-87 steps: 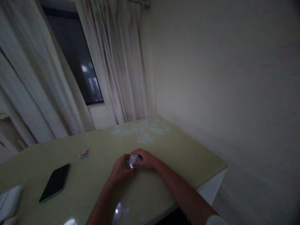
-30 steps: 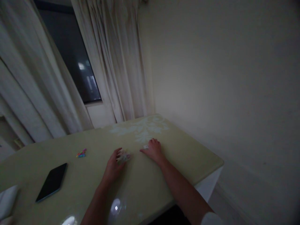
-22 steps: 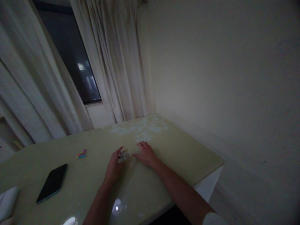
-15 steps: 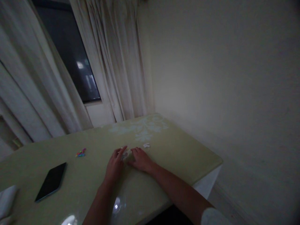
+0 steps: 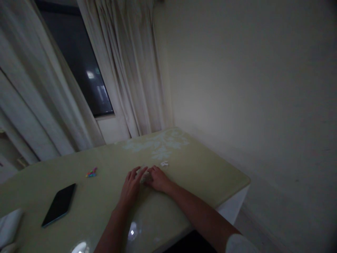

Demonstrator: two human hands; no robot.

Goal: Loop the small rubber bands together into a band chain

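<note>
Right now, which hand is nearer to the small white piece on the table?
Right. The right hand is just on the near side of the small white piece, a little to its left; the left hand is farther left.

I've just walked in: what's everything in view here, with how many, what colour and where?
pale bundle: one, whitish, between the hands, partly hidden
white scrap: at least one, white, on the table beyond the right hand
small pieces: several, multicoloured, left on the table
flat tablet-like device: one, black, left on the table
white object: one, white, left edge, cut off
table: one, yellowish green with pale floral pattern, below
curtains: two, pale, flanking the window
window: one, dark, upper left
wall: pale, right
left hand: one, bare, curled around the bundle's left
right hand: one, bare, at its right; grip unclear
sleeve: one, light, right arm
</note>
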